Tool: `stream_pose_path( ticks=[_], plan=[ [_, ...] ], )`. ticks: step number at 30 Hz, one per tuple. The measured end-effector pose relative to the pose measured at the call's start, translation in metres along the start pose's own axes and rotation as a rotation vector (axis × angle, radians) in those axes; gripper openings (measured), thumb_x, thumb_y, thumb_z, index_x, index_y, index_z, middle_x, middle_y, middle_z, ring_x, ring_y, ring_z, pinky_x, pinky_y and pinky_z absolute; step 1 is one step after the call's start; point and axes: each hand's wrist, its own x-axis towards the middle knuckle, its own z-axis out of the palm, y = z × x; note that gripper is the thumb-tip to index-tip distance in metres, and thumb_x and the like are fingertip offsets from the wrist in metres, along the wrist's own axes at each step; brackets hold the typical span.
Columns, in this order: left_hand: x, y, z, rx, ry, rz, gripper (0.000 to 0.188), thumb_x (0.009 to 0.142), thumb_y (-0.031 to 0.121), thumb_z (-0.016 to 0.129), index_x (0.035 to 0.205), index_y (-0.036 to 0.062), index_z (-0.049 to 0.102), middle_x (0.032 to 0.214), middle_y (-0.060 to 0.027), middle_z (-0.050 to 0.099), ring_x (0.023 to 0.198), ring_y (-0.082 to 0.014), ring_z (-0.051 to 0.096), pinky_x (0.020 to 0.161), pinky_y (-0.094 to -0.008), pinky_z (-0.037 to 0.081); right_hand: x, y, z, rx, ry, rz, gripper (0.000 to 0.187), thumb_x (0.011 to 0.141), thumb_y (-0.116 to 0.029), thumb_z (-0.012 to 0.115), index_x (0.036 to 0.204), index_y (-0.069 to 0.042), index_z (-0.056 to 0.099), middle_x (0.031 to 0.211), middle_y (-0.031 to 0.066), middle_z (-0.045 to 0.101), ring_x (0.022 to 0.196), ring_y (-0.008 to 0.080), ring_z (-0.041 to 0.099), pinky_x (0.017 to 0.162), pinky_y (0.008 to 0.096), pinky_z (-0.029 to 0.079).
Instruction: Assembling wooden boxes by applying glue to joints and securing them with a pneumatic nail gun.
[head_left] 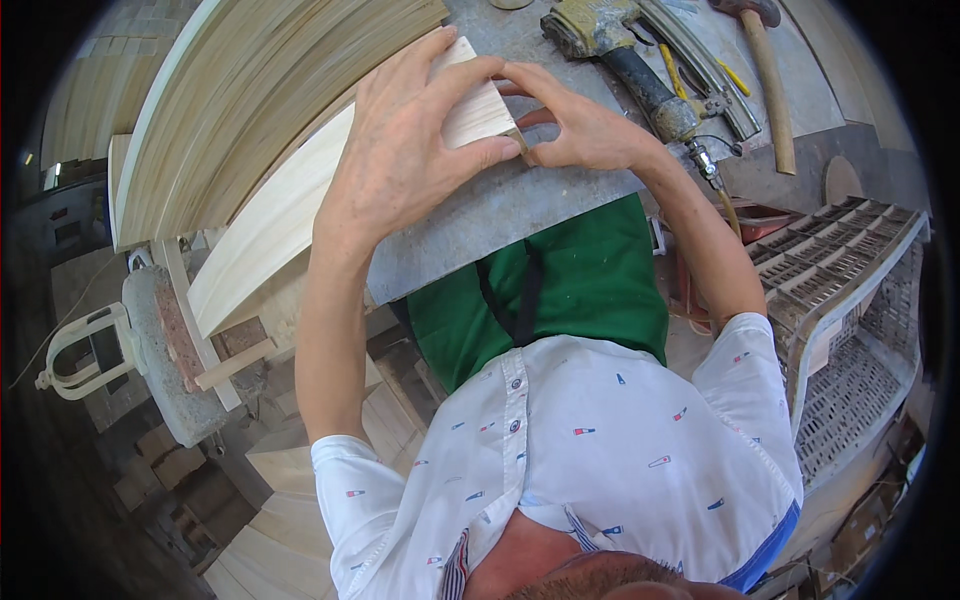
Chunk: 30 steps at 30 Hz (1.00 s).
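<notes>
A pale wooden board [270, 225] lies across the corner of the grey metal worktable [455, 225], its left part reaching past the table's edge. My left hand [395, 145] is closed over the board near its right end, fingers across the top and thumb along the near edge. At that end my right hand [585, 125] curls its fingers and thumb around the corners, close to the left fingertips. Some right fingertips are hidden behind the board's end. A nail gun [640, 85] lies on the table just right of my right hand.
A tall stack of thin boards [250, 90] stands at the far left. A hammer [770, 90] lies at the far right of the table. An air hose [730, 212] hangs from the nail gun. Right of me stands a grey plastic crate [850, 250]; a concrete-like block [180, 370] is at left.
</notes>
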Motion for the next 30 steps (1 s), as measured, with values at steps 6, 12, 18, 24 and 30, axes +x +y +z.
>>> stream_pose_path(
  ticks=[6,12,18,24,30],
  plan=[
    [-0.003,-0.001,0.008,-0.029,0.074,-0.010,0.056,0.069,0.030,0.078,0.121,0.0172,0.061,0.139,-0.0143,0.045,0.126,-0.0320,0.044,0.104,-0.0420,0.036,0.000,0.003,0.001,0.008,-0.005,-0.015,0.089,0.067,-0.003,0.065,0.146,-0.010,0.023,0.138,0.0160,0.033,0.127,0.0305,0.039,0.098,0.0398,0.046],
    [-0.004,-0.002,0.012,-0.040,0.101,-0.005,0.054,0.069,0.027,0.077,0.120,0.0162,0.061,0.138,-0.0136,0.046,0.125,-0.0309,0.045,0.104,-0.0414,0.036,0.000,0.001,0.000,-0.005,-0.006,-0.002,0.089,0.068,-0.004,0.065,0.146,-0.010,0.023,0.138,0.0162,0.033,0.128,0.0306,0.038,0.098,0.0398,0.046],
    [-0.005,-0.004,0.012,-0.024,0.111,-0.002,0.054,0.070,0.029,0.076,0.120,0.0163,0.061,0.138,-0.0132,0.046,0.125,-0.0309,0.045,0.105,-0.0413,0.035,0.000,-0.001,0.000,-0.039,-0.021,0.019,0.089,0.068,-0.005,0.065,0.146,-0.010,0.022,0.139,0.0161,0.032,0.128,0.0303,0.039,0.097,0.0394,0.047],
    [-0.006,-0.002,0.009,-0.056,0.097,-0.021,0.055,0.071,0.032,0.075,0.122,0.0201,0.060,0.139,-0.0130,0.044,0.128,-0.0330,0.041,0.106,-0.0425,0.033,-0.001,-0.028,-0.019,-0.108,-0.087,0.135,0.085,0.071,-0.006,0.066,0.144,-0.007,0.025,0.139,0.0131,0.037,0.128,0.0253,0.042,0.099,0.0365,0.043],
    [-0.007,-0.004,0.008,-0.005,0.050,0.146,0.038,0.081,0.036,0.067,0.115,0.0208,0.062,0.142,-0.0110,0.040,0.132,-0.0336,0.033,0.109,-0.0484,0.024,-0.001,-0.049,-0.102,-0.375,0.018,0.242,0.054,0.086,-0.022,0.061,0.134,-0.005,0.046,0.119,0.0116,0.058,0.109,0.0215,0.056,0.092,0.0319,0.046]
  ],
)
